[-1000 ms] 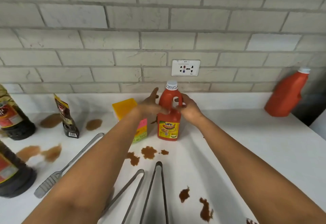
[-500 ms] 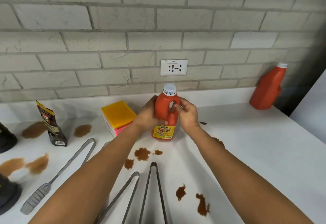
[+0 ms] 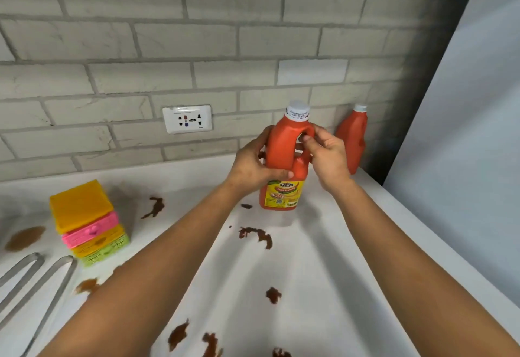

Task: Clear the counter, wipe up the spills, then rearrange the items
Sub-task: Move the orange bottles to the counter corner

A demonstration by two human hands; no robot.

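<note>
Both of my hands hold a red ketchup bottle [image 3: 282, 148] with a white cap and a yellow label, upright over the white counter [image 3: 323, 258]. My left hand [image 3: 251, 164] grips its body from the left. My right hand [image 3: 326, 155] curls around the bottle's handle, fingers through the loop. The bottle's base sits at or just above the counter; I cannot tell which. Brown sauce spills [image 3: 257, 234] dot the counter below and in front of the bottle.
A second red bottle [image 3: 351, 137] leans in the back right corner against the brick wall. A stack of coloured sponges [image 3: 87, 221] stands at the left, metal tongs [image 3: 33, 280] beside them. A wall socket [image 3: 187, 119] is behind. The counter's right edge runs diagonally.
My hands carried the ketchup bottle to the right along the counter, toward the second bottle in the corner. My view swung right; the dark bottles and the sachet at the left left the frame.
</note>
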